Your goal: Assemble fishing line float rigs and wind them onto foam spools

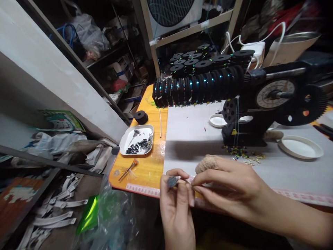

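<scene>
My left hand (177, 205) is closed around a small piece with a dark grey, rounded, rough-looking head (172, 182); its other end is hidden by the fingers. Just to the right, my right hand (229, 182) pinches thumb and fingertips together close to the left fingertips. Whatever lies in that pinch is too small to make out. Tan wrapping (206, 163) covers one finger of the right hand. Both hands are at the front edge of the table, over a pink-and-white measuring strip (143, 190).
A black hand-cranked winder (275, 93) carries a row of black spools (197, 86). More spools (191, 64) stand behind it. A white tray (122, 147) of small black parts, a tied bristle bundle (129, 170), loose coloured beads (238, 152) and a white dish (301, 147) lie around.
</scene>
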A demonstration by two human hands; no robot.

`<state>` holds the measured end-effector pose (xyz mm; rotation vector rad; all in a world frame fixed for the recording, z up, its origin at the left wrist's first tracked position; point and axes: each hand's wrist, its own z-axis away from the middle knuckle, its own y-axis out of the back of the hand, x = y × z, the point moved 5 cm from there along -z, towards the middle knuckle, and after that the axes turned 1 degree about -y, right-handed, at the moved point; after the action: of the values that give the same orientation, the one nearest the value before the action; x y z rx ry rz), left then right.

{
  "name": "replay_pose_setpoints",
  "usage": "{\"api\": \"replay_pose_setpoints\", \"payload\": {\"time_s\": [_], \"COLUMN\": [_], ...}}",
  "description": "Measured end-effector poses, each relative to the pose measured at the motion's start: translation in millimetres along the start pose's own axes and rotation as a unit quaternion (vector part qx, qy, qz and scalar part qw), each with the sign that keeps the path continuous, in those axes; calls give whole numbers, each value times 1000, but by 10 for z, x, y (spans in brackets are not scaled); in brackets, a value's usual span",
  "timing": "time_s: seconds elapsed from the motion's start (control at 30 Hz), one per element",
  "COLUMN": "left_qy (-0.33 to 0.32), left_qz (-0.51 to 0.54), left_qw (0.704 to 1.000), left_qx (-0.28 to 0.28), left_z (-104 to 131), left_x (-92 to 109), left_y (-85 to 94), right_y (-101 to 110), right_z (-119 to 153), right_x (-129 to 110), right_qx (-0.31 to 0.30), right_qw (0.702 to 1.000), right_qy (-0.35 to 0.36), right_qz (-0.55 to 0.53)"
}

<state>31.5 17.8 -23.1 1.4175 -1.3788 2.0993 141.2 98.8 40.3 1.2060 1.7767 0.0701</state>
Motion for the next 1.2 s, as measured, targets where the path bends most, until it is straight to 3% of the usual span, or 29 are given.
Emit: {"api": "replay_pose_setpoints", "payload": {"time_s": [0.17,0.4,0.57,0.77,0.93,1.03,1.2], "left_qy": [-157,-200,-216,-340,-288,-260,-316], "left_qz": [47,47,40,19,-32,-27,-75], "left_qw": [985,975,972,935,957,965,946], "left_qx": [47,87,81,96,10,21,1], "left_z": [14,4,31,107,84,105,130], "left_x": [174,240,280,542,464,329,365], "left_y": [26,-4,-29,62,106,113,52], "right_y": [22,30,62,146,48,6,-38], "right_z": [-25,-41,-29,36,34,13,37], "right_x": [-63,-81,-64,-57,-138,-157,-136], "right_qx": [14,20,15,42,-8,6,15], "right_qw": [1000,999,999,993,991,990,963], "right_qy": [18,27,35,57,97,100,150], "right_qz": [21,21,31,97,88,104,223]}}
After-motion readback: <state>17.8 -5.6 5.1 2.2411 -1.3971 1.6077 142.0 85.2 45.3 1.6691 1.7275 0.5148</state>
